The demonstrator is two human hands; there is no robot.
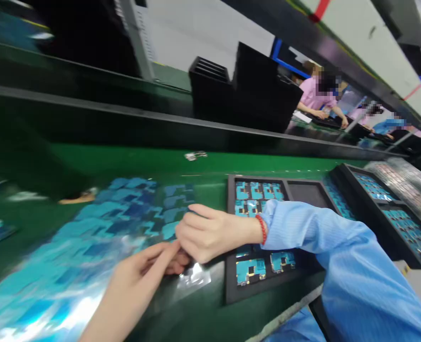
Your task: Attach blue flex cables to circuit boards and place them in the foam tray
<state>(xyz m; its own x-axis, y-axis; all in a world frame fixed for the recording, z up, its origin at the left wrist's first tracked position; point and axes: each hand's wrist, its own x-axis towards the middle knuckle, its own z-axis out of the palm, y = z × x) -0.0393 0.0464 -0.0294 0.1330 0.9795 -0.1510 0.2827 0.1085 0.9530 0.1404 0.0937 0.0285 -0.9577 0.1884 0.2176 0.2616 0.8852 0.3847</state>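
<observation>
My left hand [149,268] and my right hand [203,232] meet over the green bench top, fingertips touching. Both are closed in a pinch, and whatever lies between the fingers is hidden. A crinkled piece of clear plastic film [195,280] shows just below my fingers; I cannot tell whether either hand grips it. Left of my hands spread rows of blue die-cut pieces [89,232] under shiny clear film. To the right, partly behind my right sleeve, a black tray [231,294] holds several small circuit boards [251,271] with blue covering.
Another black tray [381,218] of boards stands farther right, beside stacked clear-wrapped items [402,185]. A small metallic piece [196,155] lies near the back of the bench. Black bins [228,95] sit on the raised shelf behind. Co-workers [319,97] work at the far right.
</observation>
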